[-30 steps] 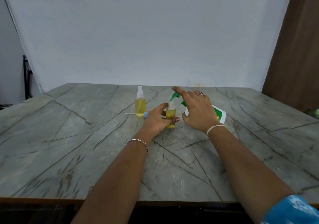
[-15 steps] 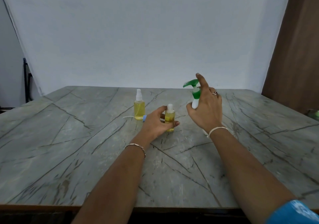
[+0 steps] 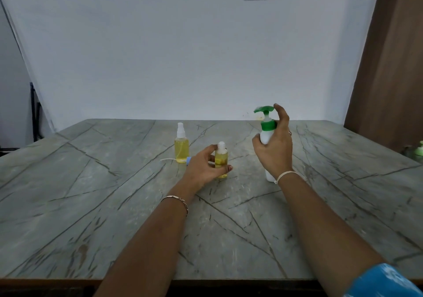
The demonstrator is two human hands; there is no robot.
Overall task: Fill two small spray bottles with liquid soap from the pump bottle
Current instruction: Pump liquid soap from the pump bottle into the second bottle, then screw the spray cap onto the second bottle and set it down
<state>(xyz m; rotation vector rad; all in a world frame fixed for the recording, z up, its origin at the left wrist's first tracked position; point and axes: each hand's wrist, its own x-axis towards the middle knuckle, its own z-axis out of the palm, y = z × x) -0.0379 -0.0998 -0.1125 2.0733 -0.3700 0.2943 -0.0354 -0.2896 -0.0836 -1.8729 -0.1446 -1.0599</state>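
Fingers (image 3: 225,168) of the left hand (image 3: 203,168) clamp the uncapped bottle (image 3: 221,159) on the desk (image 3: 91,205); right hand (image 3: 274,150) grips the upright pump bottle (image 3: 266,134), forefinger raised.

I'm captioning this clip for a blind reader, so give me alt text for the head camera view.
A person's right hand grips a white pump bottle with a green pump, standing on a grey marble table, while the left hand steadies an open small bottle of yellow liquid. A capped spray bottle stands behind.
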